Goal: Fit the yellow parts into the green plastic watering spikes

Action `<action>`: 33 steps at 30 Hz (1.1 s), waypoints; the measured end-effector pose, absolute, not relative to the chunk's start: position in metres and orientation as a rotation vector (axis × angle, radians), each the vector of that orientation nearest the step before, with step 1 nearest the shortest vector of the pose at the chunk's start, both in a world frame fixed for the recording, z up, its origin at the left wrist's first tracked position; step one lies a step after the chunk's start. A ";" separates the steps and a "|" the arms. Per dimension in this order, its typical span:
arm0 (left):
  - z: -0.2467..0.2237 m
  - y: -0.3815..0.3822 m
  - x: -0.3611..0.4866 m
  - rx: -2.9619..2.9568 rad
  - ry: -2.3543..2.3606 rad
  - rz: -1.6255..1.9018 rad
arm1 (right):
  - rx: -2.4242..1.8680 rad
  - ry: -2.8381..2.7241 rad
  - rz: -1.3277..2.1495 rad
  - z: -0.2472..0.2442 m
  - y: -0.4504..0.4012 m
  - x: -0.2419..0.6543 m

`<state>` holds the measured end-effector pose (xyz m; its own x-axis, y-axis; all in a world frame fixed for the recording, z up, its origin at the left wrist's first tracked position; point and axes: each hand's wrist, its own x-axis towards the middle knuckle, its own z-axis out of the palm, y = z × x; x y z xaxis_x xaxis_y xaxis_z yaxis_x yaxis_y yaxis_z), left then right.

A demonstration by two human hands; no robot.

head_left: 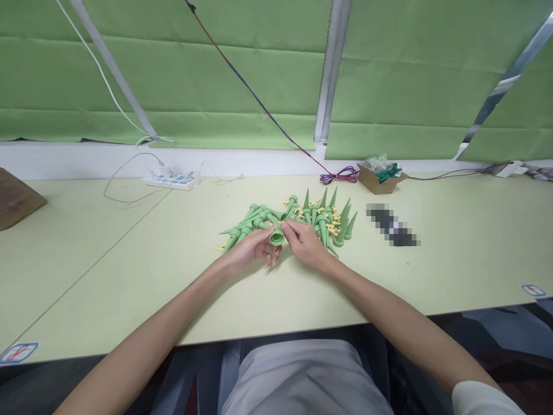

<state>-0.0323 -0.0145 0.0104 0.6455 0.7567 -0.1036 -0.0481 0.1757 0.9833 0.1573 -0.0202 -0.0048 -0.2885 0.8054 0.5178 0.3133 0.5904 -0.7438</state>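
Just in front of a pile of green plastic spikes, my left hand (256, 248) is closed on a green hollow piece (277, 236), its round open end facing me. Beside it my right hand (303, 242) pinches at the upper right of that piece; a small dark-mouthed green part shows by its fingertips, and whether it is separate is unclear. Several green cones (244, 226) lie to the left behind my left hand. More cones with small yellow parts (333, 222) spread behind and right of my right hand, some standing upright.
A power strip (175, 182) with white cables sits at the back left, and a brown object (17, 199) lies at the far left. Toward the back right are coiled red and blue wires (341, 175), a cardboard box (379, 183) and a blurred dark item (392, 226).
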 end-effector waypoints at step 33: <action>-0.002 -0.021 -0.028 2.562 0.990 1.099 | -1.105 -1.827 0.798 -0.003 -0.012 0.157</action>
